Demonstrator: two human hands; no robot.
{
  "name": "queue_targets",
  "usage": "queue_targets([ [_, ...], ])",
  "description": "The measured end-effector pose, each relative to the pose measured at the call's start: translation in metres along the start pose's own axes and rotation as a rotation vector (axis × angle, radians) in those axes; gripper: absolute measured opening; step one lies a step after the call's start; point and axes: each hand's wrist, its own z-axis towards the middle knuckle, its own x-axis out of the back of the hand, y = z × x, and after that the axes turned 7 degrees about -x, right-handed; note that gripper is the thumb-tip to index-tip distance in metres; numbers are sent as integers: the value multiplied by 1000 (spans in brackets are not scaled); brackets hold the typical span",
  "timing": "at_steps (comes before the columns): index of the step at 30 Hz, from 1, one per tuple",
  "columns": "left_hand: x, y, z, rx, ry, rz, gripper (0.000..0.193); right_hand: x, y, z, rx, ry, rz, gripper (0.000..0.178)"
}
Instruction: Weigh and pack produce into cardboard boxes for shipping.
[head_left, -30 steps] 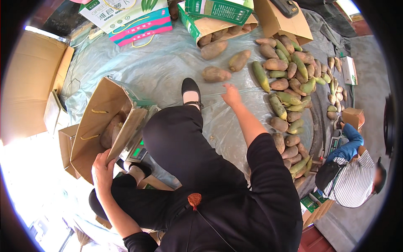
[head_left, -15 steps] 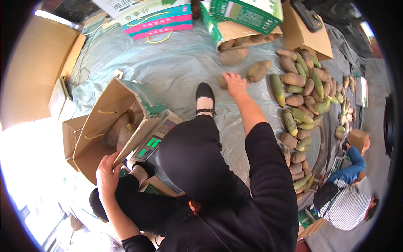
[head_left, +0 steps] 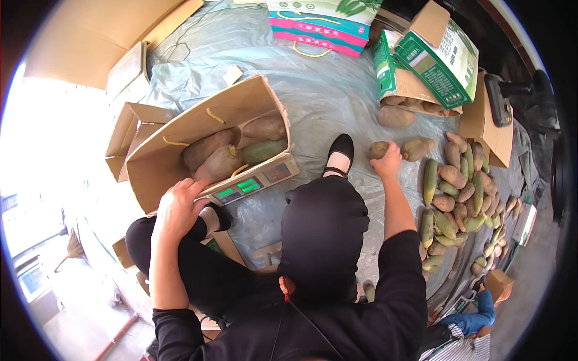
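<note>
My right hand [head_left: 387, 161] is closed round a brown, soil-coloured radish [head_left: 377, 150] on the plastic sheet, past my shoe. Just right of it lies another brown radish [head_left: 418, 148]. My left hand [head_left: 180, 206] grips the near rim of an open cardboard box [head_left: 141, 174] with yellow cord handles; the fingertips are partly hidden. Inside the box lie brown radishes [head_left: 218, 163] and a green one [head_left: 264, 151]. The box stands on a scale [head_left: 244, 185] whose green-lit display shows along the near side.
A large pile of brown and green radishes [head_left: 460, 192] spreads on the right. At the back are a green-and-white carton [head_left: 442, 57] with radishes in it and a pink-and-teal box [head_left: 319, 33]. A person in blue trousers [head_left: 475, 314] is at lower right.
The view has swung left, so things sit farther right and the box's inside shows more fully. My right hand has gone from reaching over the radish to closing round it. The left stays at the box.
</note>
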Motion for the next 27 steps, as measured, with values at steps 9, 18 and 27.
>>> queue_targets([
  [9, -2, -7, -8, -62, 37, -23, 31, 132, -55, -27, 200, 33, 1006, 83],
  [18, -5, -13, -14, -89, 51, -5, 32, 280, -187, -110, 739, -141, 1278, 80],
  [27, -8, -11, -9, -94, 33, -22, 26, 200, -282, -145, 883, -147, 1082, 85],
])
